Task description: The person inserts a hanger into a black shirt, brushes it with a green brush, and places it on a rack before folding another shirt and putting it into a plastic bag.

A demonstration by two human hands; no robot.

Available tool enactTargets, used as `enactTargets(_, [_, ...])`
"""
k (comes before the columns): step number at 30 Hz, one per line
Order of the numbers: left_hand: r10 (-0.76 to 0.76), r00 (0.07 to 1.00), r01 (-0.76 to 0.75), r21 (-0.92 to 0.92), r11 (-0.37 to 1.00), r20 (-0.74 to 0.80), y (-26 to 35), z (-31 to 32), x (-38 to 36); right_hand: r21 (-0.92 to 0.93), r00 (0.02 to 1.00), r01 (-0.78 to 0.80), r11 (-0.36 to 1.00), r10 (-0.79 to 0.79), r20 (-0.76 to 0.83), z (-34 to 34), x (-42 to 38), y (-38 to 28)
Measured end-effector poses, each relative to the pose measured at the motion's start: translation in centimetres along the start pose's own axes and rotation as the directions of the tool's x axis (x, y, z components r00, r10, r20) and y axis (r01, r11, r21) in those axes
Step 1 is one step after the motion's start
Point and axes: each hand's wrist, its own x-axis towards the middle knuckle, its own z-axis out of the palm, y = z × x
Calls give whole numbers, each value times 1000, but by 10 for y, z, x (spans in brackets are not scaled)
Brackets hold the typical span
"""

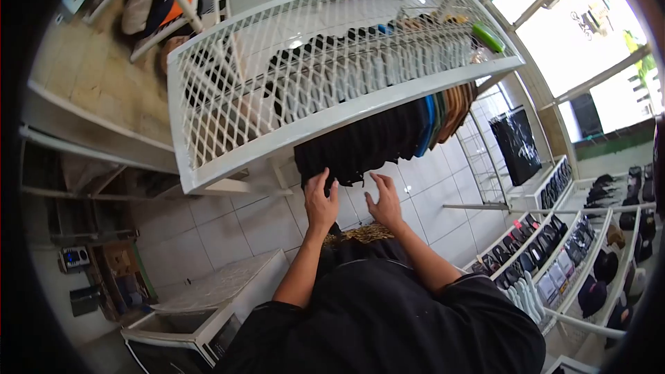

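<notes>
A row of black garments (360, 142) hangs below a white mesh-topped rack, with a blue garment (425, 126) and several brown ones (455, 114) at its right end. My left hand (321, 206) reaches up to the row's left end, its fingertips right at the black cloth and the thumb apart from the fingers. To the right, my right hand (386, 202) is held just below the hems, fingers and thumb spread with nothing between them.
The white mesh rack top (346, 100) spans the space ahead, with a green object (488, 38) at its right end. On the left stands a wooden-topped table (90, 90). Shelves with caps (592, 294) and packaged goods line the right. A white cabinet (208, 298) sits at lower left.
</notes>
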Motion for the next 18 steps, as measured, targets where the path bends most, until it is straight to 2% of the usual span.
enactTargets(2, [-72, 957, 122, -164, 979, 282, 11, 12, -1, -48, 985, -160, 986, 156, -75, -24, -12, 27])
enactTargets(6, [34, 899, 86, -253, 964, 436, 45, 47, 13, -63, 932, -307, 950, 287, -219, -85, -20, 66])
enactTargets(8, [124, 874, 11, -276, 961, 470, 61, 71, 24, 38, 868, -426, 904, 420, -265, -120, -17, 74])
enactTargets(10, [172, 843, -26, -281, 959, 510, 89, 96, 33, 26, 829, -433, 901, 409, -383, -148, -21, 95])
enactTargets(15, [304, 704, -89, -346, 934, 641, 170, 181, 34, 188, 679, -479, 857, 498, -539, -230, -39, 165])
enactTargets(17, [296, 580, -53, -327, 943, 759, 210, 221, 30, 295, 584, -464, 835, 539, -607, -263, -43, 207])
enactTargets(18, [312, 553, -69, -330, 941, 773, 226, 245, 28, 286, 553, -493, 822, 550, -626, -283, -43, 231])
